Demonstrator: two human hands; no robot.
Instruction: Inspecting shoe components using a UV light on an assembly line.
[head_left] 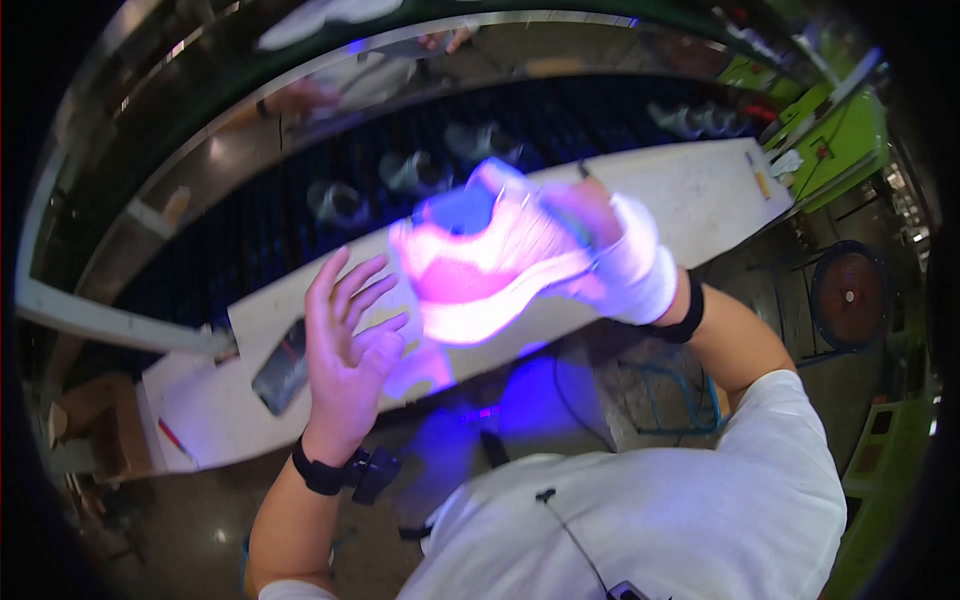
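A sneaker (475,270) is held up over the white work table, lit bright pink and violet by a strong purple light. My right hand (622,250), in a white glove or wrap, grips it at its right end, and the shoe hides part of the fingers. At the shoe's left end, my left hand (345,345) is bare and open, fingers spread and apart from it. Beneath the shoe, the white table (690,200) catches a violet glow. A dark flat object (282,370) lies on the table beside my left hand.
Beyond the table runs a dark conveyor (270,215) carrying several shoes (412,172). Another person's hand (300,97) shows at its far side. A red pen-like stick (175,438) lies at the table's left end, near a cardboard box (105,425). A round stool (850,297) stands right.
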